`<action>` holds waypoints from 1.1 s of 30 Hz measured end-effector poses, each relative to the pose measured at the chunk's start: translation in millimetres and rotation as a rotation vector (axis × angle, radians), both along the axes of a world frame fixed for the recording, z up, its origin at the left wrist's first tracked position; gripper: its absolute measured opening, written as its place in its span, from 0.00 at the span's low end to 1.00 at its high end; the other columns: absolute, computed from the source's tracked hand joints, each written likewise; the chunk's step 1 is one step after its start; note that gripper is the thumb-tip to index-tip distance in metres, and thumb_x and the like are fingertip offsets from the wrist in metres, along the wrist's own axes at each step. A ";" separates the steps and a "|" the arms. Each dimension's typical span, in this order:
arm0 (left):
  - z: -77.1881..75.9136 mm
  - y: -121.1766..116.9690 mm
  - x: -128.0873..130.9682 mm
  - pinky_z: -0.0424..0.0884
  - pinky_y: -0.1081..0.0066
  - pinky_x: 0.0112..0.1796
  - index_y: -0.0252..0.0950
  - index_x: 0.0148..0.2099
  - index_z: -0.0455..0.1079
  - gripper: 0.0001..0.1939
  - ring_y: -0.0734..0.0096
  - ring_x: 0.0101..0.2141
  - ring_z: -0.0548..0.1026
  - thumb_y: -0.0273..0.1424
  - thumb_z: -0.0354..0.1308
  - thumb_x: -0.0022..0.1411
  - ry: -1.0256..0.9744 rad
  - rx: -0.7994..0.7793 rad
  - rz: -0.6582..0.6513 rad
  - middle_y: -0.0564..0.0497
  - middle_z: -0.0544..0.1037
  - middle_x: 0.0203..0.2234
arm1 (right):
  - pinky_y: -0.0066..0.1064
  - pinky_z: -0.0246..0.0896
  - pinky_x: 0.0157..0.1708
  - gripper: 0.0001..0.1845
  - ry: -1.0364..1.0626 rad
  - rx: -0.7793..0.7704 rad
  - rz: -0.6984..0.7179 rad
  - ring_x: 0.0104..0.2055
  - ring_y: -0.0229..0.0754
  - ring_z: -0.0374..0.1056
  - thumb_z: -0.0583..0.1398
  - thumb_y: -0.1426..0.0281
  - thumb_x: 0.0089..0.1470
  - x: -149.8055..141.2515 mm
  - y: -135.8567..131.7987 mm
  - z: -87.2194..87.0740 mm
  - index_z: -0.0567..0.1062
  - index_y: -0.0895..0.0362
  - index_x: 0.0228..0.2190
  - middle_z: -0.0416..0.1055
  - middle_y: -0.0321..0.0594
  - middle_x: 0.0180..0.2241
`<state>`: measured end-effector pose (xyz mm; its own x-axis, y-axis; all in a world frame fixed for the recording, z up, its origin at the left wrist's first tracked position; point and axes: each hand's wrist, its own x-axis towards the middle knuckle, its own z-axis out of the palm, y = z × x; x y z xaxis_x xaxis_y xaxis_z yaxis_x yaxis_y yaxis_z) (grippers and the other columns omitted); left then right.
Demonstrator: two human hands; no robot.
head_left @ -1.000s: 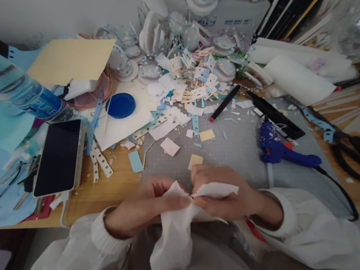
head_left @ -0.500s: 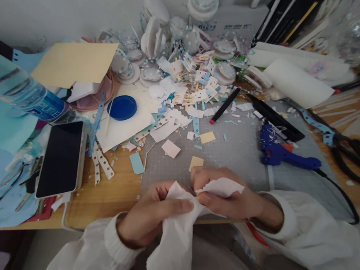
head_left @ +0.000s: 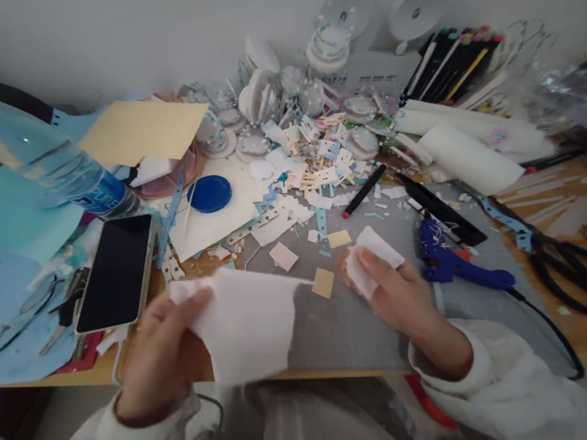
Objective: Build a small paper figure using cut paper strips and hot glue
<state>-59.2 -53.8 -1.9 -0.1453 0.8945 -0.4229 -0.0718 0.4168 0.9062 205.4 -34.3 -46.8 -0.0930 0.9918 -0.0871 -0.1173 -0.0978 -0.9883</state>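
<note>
Pinched in my left hand (head_left: pixel 162 349) is a larger piece of white tissue (head_left: pixel 250 326), hanging over the front edge of the grey cutting mat (head_left: pixel 342 340). A smaller white tissue piece (head_left: pixel 372 264) is gripped between the thumb and fingers of my right hand (head_left: pixel 397 293), above the mat. The two pieces are apart. Between my hands lies a small tan paper square (head_left: pixel 323 283). A pink paper square (head_left: pixel 284 256) and a yellow one (head_left: pixel 338 238) rest just beyond.
A blue hot glue gun (head_left: pixel 459 267) and black-handled scissors (head_left: pixel 582 276) lie to the right. On the left are a phone (head_left: pixel 116 272) and a leaning water bottle (head_left: pixel 59 164). Paper scraps (head_left: pixel 317 152), a blue lid (head_left: pixel 209 193) and a marker (head_left: pixel 364 190) lie farther back.
My hands have moved apart, left hand leftward and right hand to the right and forward. The tissue they both held is now in two separate pieces. The camera view has shifted slightly.
</note>
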 end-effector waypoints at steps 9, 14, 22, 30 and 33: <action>-1.9 41.5 -43.0 0.63 0.58 0.52 0.33 0.58 0.66 0.26 0.52 0.50 0.70 0.38 0.61 0.60 1.141 0.542 0.160 0.43 0.74 0.50 | 0.26 0.61 0.26 0.17 -0.273 -0.159 0.373 0.29 0.36 0.65 0.62 0.59 0.54 6.5 -21.1 15.3 0.74 0.55 0.42 0.71 0.36 0.31; -6.7 40.8 -39.4 0.55 0.53 0.58 0.35 0.59 0.64 0.26 0.49 0.59 0.63 0.36 0.60 0.60 1.462 0.788 0.249 0.38 0.67 0.57 | 0.24 0.59 0.27 0.19 -0.287 -0.226 0.448 0.28 0.34 0.63 0.63 0.62 0.53 -3.8 -28.1 17.6 0.64 0.52 0.45 0.66 0.31 0.31; -8.5 38.7 -46.8 0.63 0.55 0.50 0.38 0.37 0.76 0.11 0.58 0.41 0.77 0.21 0.54 0.59 1.412 0.925 -0.052 0.49 0.81 0.39 | 0.24 0.55 0.28 0.11 -0.411 -0.098 0.530 0.29 0.34 0.61 0.60 0.62 0.57 -9.8 -22.8 18.5 0.70 0.57 0.31 0.65 0.32 0.28; -8.4 -26.2 38.9 0.71 0.70 0.43 0.42 0.54 0.67 0.16 0.66 0.42 0.76 0.28 0.54 0.64 0.598 0.668 -0.635 0.47 0.77 0.45 | 0.25 0.57 0.28 0.13 -0.569 0.008 0.569 0.30 0.35 0.63 0.63 0.65 0.53 -24.6 -24.2 23.4 0.67 0.54 0.38 0.69 0.32 0.31; -19.2 -31.6 51.2 0.71 0.71 0.40 0.41 0.51 0.69 0.12 0.69 0.36 0.76 0.30 0.52 0.67 0.452 0.475 -0.544 0.49 0.78 0.40 | 0.29 0.62 0.34 0.13 -0.576 0.143 0.482 0.34 0.38 0.68 0.60 0.62 0.57 -20.5 -24.1 20.1 0.67 0.54 0.41 0.72 0.36 0.35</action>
<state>-8.0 -85.4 -21.2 0.2914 0.9566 0.0100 0.4387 -0.1429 0.8872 184.9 -58.4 -26.7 -0.4974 0.8581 -0.1271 0.4433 0.1255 -0.8875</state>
